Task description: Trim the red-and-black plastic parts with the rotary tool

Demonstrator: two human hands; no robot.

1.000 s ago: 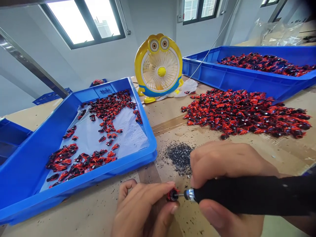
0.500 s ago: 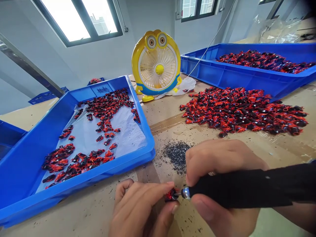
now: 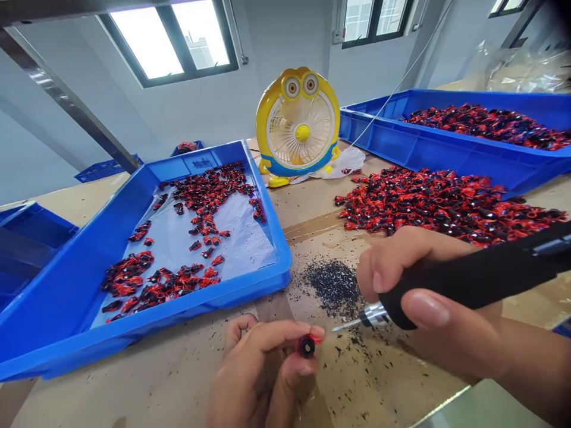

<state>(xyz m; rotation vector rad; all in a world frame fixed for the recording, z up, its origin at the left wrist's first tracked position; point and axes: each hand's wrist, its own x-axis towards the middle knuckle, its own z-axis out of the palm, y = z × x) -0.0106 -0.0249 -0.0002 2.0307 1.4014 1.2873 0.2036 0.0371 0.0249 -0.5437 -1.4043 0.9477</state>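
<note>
Between the thumb and fingertips of my left hand [image 3: 263, 368] is a small red-and-black plastic part [image 3: 307, 346], its round black end turned toward me. My right hand [image 3: 428, 297] is wrapped around a thick black rotary tool [image 3: 482, 276] with a silver collar. The tool's thin pointed metal bit [image 3: 345, 326] aims left and sits a short gap to the right of the part, not touching it. Black shavings [image 3: 334, 285] lie heaped on the table just beyond my hands, and loose flecks are scattered below the bit.
On the left, a blue tray [image 3: 281, 255] lined with white sheeting contains many similar parts. A large pile of parts [image 3: 446, 205] lies at the right, before another filled blue tray [image 3: 383, 134]. A yellow fan [image 3: 303, 132] stands at the back. A metal post [image 3: 75, 107] slants at left.
The tool's bit has come out of the part and moved right, and the tool now tilts with its rear end higher. The part's round end has turned toward me. The view has shifted slightly.
</note>
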